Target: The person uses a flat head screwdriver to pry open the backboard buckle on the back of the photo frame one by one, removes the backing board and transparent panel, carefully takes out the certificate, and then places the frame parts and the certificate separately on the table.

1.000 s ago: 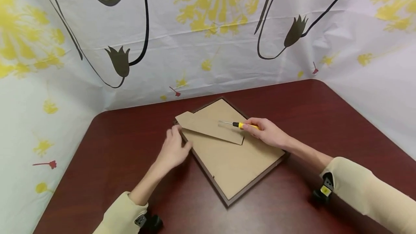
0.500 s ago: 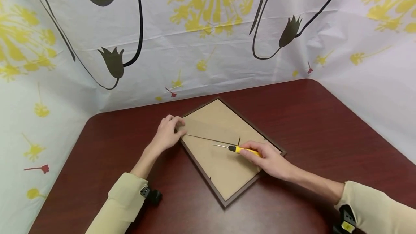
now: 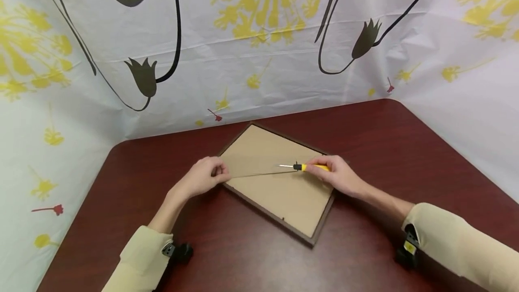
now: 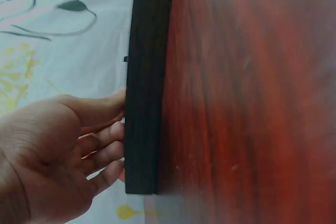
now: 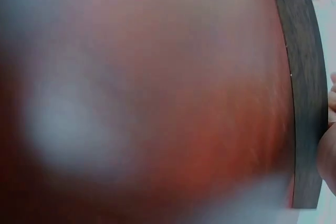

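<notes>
A picture frame (image 3: 270,221) lies face down on the table, its brown cardboard back (image 3: 259,139) uppermost. Across that back the cardboard stand flap (image 3: 259,165) lies flat, a dark slit along its lower edge. My left hand (image 3: 202,175) grips at the frame's left end with curled fingers; in the left wrist view its fingertips disappear behind the frame's dark side. Between thumb and fingers my right hand (image 3: 334,174) holds a yellow-handled screwdriver (image 3: 320,167), its metal shaft pointing left over the flap. Only part of the right hand (image 5: 328,150) appears in the right wrist view.
The dark red table (image 3: 170,148) has rounded back corners. A white patterned sheet (image 3: 251,57) hangs behind it and along the sides. A small dark tab (image 3: 283,218) sticks up near the frame's lower edge.
The stand flap, raised a second ago, has gone down flat. Since then the frame has turned counterclockwise, its near corner swinging right. The screwdriver dipped toward me, then moved back up.
</notes>
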### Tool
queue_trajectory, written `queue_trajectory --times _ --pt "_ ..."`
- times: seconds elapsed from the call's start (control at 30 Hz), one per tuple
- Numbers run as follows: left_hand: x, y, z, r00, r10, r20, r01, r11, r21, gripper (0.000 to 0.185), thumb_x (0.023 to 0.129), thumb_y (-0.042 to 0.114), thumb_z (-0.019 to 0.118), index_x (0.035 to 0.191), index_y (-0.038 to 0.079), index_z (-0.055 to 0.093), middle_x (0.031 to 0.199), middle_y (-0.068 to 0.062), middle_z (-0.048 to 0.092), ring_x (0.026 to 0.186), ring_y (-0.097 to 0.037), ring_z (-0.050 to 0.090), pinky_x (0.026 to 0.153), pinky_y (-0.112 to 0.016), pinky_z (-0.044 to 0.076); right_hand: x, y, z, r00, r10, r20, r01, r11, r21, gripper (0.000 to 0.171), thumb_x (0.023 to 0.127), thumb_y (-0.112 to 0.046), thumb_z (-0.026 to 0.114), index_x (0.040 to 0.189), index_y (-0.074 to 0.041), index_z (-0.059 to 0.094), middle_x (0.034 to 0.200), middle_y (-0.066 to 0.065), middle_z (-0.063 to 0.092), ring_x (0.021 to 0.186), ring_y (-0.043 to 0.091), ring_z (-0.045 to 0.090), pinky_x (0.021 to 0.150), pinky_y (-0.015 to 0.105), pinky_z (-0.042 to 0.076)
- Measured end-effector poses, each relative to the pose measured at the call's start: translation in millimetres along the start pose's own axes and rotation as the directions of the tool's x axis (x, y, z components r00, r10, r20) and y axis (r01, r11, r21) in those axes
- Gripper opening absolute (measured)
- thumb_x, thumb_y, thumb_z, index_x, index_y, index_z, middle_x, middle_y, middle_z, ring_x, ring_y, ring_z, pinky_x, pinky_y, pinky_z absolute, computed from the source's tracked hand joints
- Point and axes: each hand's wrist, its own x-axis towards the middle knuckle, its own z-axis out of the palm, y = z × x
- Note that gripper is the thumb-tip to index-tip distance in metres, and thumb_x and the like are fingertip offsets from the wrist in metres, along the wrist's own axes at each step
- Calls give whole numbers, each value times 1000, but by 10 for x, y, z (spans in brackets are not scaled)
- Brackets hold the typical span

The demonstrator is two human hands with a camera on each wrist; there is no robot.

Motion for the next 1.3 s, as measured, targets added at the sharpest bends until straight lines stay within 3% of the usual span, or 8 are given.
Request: queue_trajectory --times 0.2,0.37,0.5,0.7,0.8,1.0,1.13,1.3 --pt "-234 181 27 994 37 104 -24 992 -121 10 94 17 74 85 17 68 74 6 55 69 -11 52 65 -26 45 317 138 -227 998 -56 26 57 998 -16 16 99 -14 65 98 -1 73 58 0 40 46 9 31 43 26 27" --pt "-293 187 41 994 37 104 -20 987 -158 7 95 16 72 89 16 70 77 8 59 75 -10 56 69 -26 48 385 98 -235 999 -20 26 22 997 -79 18 100 -19 66 99 -4 74 58 2 43 46 11 36 45 26 31" --pt "-236 114 24 999 19 37 -14 992 -123 6 95 16 73 90 13 70 80 6 61 76 -11 57 71 -29 49 234 -40 -128 1000 11 -15 -12 996 -94 17 100 -18 66 102 -2 74 62 3 50 49 11 44 46 25 37" --pt "-30 -38 -40 999 34 -42 -39 994 -106 9 92 17 76 97 11 71 91 -1 60 81 -17 56 74 -34 48 -144 -231 84 997 39 -66 -40 999 -18 19 100 -18 65 102 -1 73 65 4 52 50 8 41 44 24 34" --pt "52 -107 -70 999 42 -22 -44 992 -122 17 92 20 77 104 10 71 100 -7 59 88 -21 54 79 -37 48 -266 -264 213 998 42 -53 -40 999 33 18 100 -18 65 101 -2 74 64 1 50 50 7 38 44 24 32" --pt "167 -210 -46 997 67 38 -63 992 -109 21 91 20 78 105 10 66 103 -9 53 91 -22 48 80 -36 44 -335 -317 379 997 63 -49 -62 998 21 18 99 -23 67 98 -8 76 64 0 52 51 7 38 45 23 33" --pt "150 -210 -13 996 64 59 -57 992 -111 20 92 22 77 100 12 62 98 -8 49 89 -21 43 77 -34 40 -292 -253 335 998 28 -52 -29 999 -29 15 98 -22 68 94 -10 76 63 -2 51 51 7 39 45 23 34" --pt "22 -100 32 997 18 78 -10 994 -106 21 92 26 76 97 15 59 92 -8 43 86 -20 41 74 -33 39 -199 -126 137 1000 -3 12 3 1000 -30 13 98 -19 68 95 -8 75 59 -3 48 48 6 36 43 23 30"
